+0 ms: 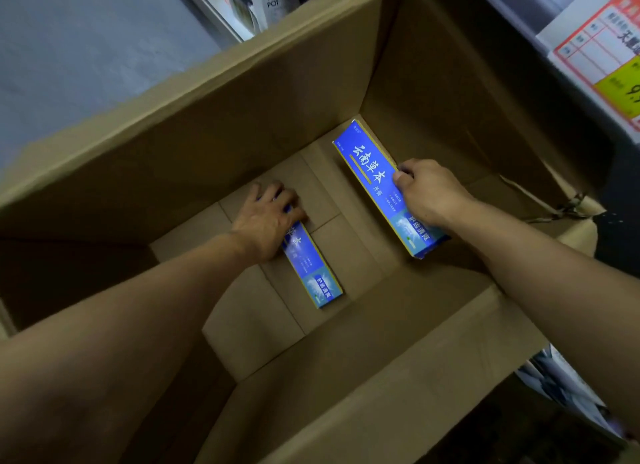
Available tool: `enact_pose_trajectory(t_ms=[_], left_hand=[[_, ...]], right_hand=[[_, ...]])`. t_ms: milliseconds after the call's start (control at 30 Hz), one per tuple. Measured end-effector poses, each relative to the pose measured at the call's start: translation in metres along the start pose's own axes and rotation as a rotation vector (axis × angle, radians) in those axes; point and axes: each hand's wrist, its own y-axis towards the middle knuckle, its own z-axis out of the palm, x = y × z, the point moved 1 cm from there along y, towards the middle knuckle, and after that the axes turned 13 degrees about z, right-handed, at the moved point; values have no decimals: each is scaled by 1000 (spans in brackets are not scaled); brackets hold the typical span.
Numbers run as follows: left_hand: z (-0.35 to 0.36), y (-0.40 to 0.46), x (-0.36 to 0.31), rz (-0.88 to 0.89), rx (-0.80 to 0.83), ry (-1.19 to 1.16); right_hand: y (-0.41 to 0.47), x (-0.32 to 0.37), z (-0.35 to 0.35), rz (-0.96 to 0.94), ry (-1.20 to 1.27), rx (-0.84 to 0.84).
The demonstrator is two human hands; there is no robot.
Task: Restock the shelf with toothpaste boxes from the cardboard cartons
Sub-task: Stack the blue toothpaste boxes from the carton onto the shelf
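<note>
Both forearms reach into the cardboard carton (277, 83), left hand (268, 218) and right hand (427, 195) each clamped on a blue toothpaste box (311, 273), apparently the last two; lifting them out to the shelf likely comes next.

Both bare forearms reach downward and forward, the left entering from the lower left corner of the view, the right from the right edge. Left hand (268, 221): palm down, fingers spread and curled over the far end of a long blue toothpaste box (311, 269) lying flat. Right hand (427, 193): knuckles up, thumb on the printed face and fingers wrapped round the far long edge of a second long blue toothpaste box (377, 183), gripped near mid-length.
</note>
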Motion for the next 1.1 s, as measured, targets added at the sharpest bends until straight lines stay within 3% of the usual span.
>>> enact_pose_trajectory(t_ms=[133, 233, 400, 700, 900, 1100], left_hand=[[3, 1, 4, 47, -2, 57], [7, -7, 8, -2, 5, -103], [5, -12, 7, -96, -132, -360], [5, -20, 18, -147, -18, -445], [-23, -58, 18, -198, -54, -649], [-75, -115, 23, -175, -205, -822]], right_hand=[[2, 1, 1, -13, -14, 10], [2, 4, 1, -11, -30, 18], [1, 6, 4, -7, -48, 8], [-17, 12, -4, -73, -73, -46], [-57, 19, -20, -151, 0, -99], [-132, 30, -51, -289, 40, -187]])
